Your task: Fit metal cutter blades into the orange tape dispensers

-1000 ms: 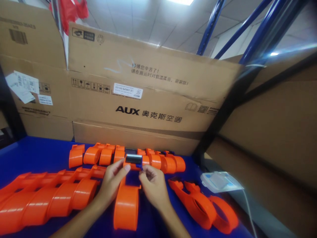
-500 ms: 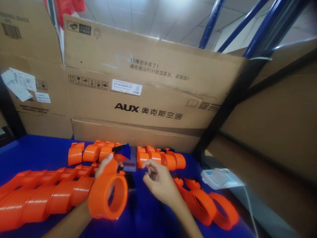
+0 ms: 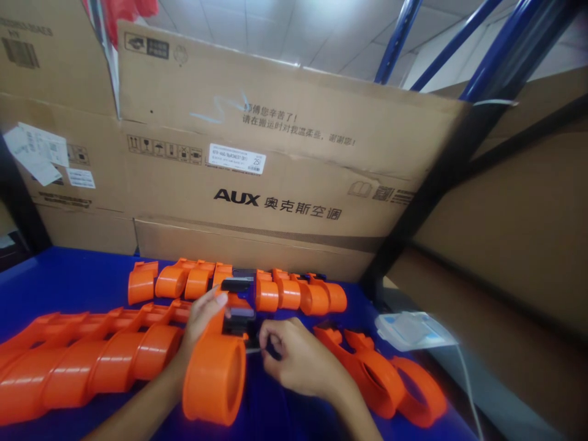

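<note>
Left hand (image 3: 202, 318) grips an orange tape dispenser (image 3: 215, 373) by its neck, hoop end toward the camera, held above the blue table (image 3: 68, 278). Right hand (image 3: 294, 361), just right of it, pinches a small thin metal part (image 3: 252, 350) at the dispenser's side. Looks like light, stiff, smooth plastic; the neck is the safest hold, clear of the dark blade end (image 3: 239, 285).

The scene is viewed by one head-worn camera, faced forward and slightly down. The blue table (image 3: 68, 278) is seen close below, the cardboard boxes (image 3: 275, 153) just behind it, and ceiling is caught at the top.
</note>
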Available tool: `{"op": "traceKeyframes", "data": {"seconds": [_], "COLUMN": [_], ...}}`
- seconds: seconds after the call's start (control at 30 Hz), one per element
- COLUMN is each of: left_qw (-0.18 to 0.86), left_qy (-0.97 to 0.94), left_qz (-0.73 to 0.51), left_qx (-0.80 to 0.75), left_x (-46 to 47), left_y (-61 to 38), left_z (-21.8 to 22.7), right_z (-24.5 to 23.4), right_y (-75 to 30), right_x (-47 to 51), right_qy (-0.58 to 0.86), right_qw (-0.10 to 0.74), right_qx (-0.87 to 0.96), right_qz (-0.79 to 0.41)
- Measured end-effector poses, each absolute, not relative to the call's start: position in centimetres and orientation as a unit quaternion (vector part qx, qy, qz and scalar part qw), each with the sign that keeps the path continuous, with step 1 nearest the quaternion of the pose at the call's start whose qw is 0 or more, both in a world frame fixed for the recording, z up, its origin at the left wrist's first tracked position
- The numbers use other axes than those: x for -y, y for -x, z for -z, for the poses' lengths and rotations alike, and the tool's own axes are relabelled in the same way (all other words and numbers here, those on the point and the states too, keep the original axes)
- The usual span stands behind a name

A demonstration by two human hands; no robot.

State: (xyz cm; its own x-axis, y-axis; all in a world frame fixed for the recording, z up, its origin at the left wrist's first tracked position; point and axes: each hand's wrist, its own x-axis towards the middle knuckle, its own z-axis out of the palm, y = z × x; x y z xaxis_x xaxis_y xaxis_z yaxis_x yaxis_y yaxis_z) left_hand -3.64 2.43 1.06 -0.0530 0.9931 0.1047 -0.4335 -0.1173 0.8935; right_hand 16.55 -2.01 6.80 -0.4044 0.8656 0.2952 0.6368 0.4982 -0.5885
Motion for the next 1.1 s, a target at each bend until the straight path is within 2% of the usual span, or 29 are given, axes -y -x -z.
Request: {"op": "traceKeyframes", "data": {"seconds": [0.23,0.4,0.67,0.9,1.1], "left_qw": [0.546,0.55,0.586,0.58,0.577], "left_qy": [-0.422,-0.435,-0.461,-0.485,-0.48], "left_qz": [-0.637,-0.625,-0.587,-0.551,-0.56], "left_qx": [-0.342,-0.342,-0.314,-0.354,-0.35], "left_x": [-2.5,-1.9,-1.4,-1.7,-1.4], "left_y": [3.1,2.6,2.1,2.2,2.1], "left_z": [-1.9,-2.5,-2.1,-2.6,-2.8], "right_z": [-6.9,-6.5,-4.9,-4.0,-4.0], "right_y": [-16.8,-16.0,-14.0,-13.7,-13.9], "right_x": [1.4,0.8,1.0,1.0,1.0], "right_qy": [0.48,0.468,0.487,0.459,0.428], "right_qw": [0.298,0.418,0.489,0.48,0.462], "right_qx": [0.804,0.757,0.72,0.747,0.775], "right_qz": [-0.185,-0.182,-0.071,0.027,0.05]}}
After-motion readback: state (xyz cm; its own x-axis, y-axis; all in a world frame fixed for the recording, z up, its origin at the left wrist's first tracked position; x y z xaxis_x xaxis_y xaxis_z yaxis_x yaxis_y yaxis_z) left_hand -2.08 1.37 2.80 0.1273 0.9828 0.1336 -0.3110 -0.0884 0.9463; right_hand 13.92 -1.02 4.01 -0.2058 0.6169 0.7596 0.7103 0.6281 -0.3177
